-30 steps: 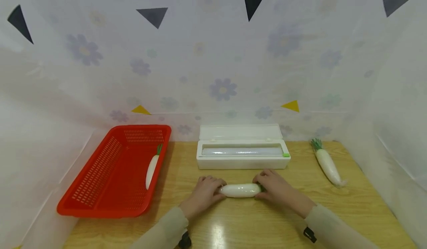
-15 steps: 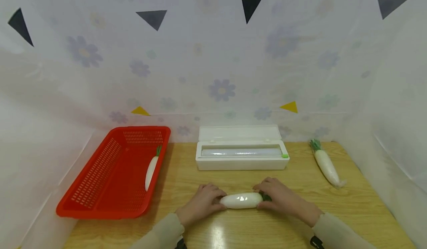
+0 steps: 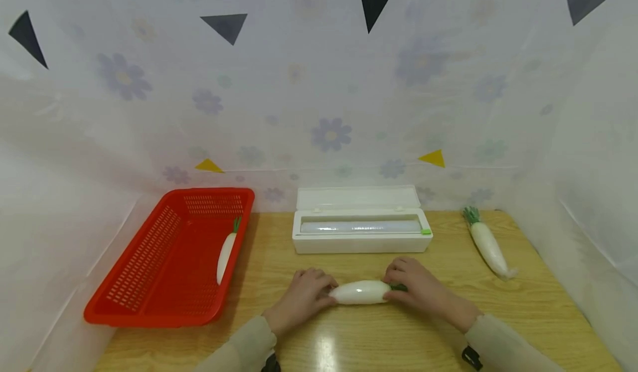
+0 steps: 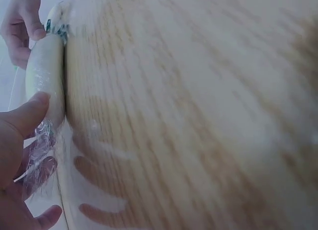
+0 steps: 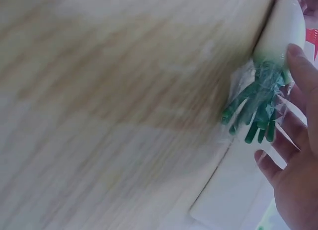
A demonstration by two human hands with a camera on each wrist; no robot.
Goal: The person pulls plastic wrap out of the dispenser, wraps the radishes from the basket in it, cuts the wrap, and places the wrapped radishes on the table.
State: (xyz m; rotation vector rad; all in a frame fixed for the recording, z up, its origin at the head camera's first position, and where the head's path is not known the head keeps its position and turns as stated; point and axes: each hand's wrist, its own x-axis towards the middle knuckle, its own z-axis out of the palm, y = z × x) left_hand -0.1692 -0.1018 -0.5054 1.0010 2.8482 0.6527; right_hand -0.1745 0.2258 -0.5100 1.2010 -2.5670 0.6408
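A white radish [image 3: 361, 293] lies crosswise on the wooden table between the two hands, wrapped in clear plastic film. My left hand [image 3: 305, 297] holds its tip end, and in the left wrist view that thumb presses the radish's side while loose film [image 4: 42, 138] bunches by the fingers. At the leafy end, my right hand [image 3: 421, 290] grips the radish with thumb and fingers. Cut green stalks [image 5: 256, 111] poke out under crinkled film beside the right palm.
A white cling film box [image 3: 363, 244] with its lid up stands behind the radish. A red basket [image 3: 164, 319] at left holds one radish [image 3: 226, 258]. Another film-wrapped radish [image 3: 490, 248] lies at the table's right.
The radish and both hands came nearer the person, then moved slightly back. The right fingers have shifted on the leafy end, and more green shows there.
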